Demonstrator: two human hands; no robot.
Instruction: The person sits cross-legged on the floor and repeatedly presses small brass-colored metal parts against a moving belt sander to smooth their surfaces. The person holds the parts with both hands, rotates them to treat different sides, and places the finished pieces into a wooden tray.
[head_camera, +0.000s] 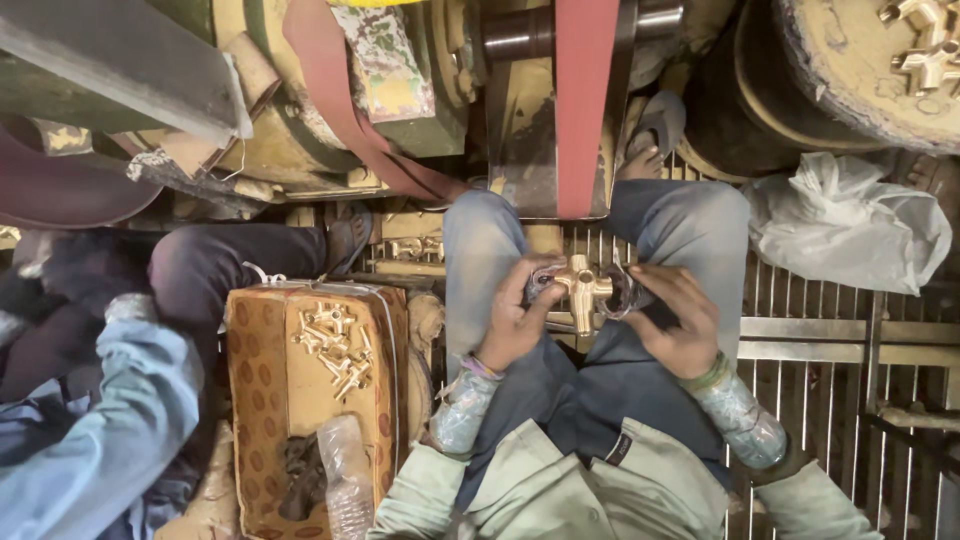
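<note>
A cross-shaped brass fitting sits between both my hands, just above my lap in blue jeans. My left hand grips its left side, fingers curled around a dark ring-like piece. My right hand holds the right side, also closed on the fitting. Straight ahead, a red abrasive belt runs vertically on a grimy machine. Both my forearms are wrapped in shiny plastic sleeves.
To my left, a brown patterned box holds several brass fittings and a plastic bottle. Another person in a denim sleeve sits further left. A white plastic bag lies at right; more brass fittings rest on a round block. Metal grating lies beneath.
</note>
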